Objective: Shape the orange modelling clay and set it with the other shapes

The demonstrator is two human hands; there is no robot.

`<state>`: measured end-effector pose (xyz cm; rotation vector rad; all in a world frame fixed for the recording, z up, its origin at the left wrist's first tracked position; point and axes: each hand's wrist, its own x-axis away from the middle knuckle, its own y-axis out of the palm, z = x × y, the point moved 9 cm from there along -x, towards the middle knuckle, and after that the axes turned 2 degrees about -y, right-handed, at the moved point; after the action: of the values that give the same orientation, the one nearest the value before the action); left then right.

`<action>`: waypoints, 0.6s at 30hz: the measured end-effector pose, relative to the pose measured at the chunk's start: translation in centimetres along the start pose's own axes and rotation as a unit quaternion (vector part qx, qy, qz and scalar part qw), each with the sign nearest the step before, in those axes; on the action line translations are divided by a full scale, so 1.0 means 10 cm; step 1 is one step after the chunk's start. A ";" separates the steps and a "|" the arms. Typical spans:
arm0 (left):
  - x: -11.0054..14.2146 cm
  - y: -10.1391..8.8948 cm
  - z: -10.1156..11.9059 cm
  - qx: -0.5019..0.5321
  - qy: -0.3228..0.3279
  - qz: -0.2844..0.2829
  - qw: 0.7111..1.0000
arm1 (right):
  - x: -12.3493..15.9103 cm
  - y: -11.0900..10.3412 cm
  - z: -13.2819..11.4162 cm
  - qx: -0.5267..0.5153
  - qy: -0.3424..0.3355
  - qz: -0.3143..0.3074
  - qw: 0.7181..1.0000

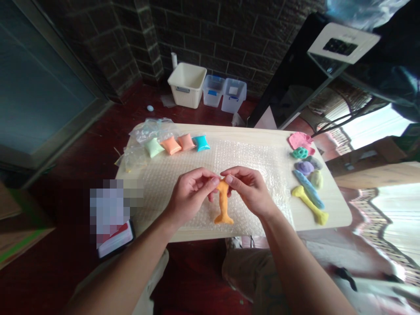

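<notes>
An orange modelling-clay piece, a narrow stem flaring at both ends, hangs upright at the centre of the frame; whether its lower end touches the bubble wrap beneath, I cannot tell. The clay looks soft, so too hard a pinch could flatten or tear the top, and pulling the hands apart could stretch the stem thin. A looser grip could drop it, perhaps denting the flared foot.

The left hand pinches the upper left corner between thumb and bent index finger, nearly closed; the right hand grips the upper right corner likewise, its other fingers curled.

Farther out, a yellow clay bone shape lies beside a blue clay roll at right, and a turquoise packet ends a row of pillow packets at upper left of centre.
</notes>
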<state>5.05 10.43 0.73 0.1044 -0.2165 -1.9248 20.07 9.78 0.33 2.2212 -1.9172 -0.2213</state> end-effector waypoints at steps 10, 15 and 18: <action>0.03 -0.02 0.01 -0.036 0.018 0.005 0.999 | 0.02 0.02 -0.10 0.063 -0.003 0.003 0.998; 0.03 -0.01 0.03 -0.037 0.024 0.003 0.999 | 0.03 -0.01 -0.12 0.058 -0.014 0.012 0.998; 0.04 -0.01 0.04 -0.040 0.029 0.000 0.999 | 0.04 -0.01 -0.08 0.020 -0.013 0.000 1.000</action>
<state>4.77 10.14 1.14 0.1075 -0.1008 -1.9251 20.36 9.45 1.09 2.2552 -1.9512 -0.2136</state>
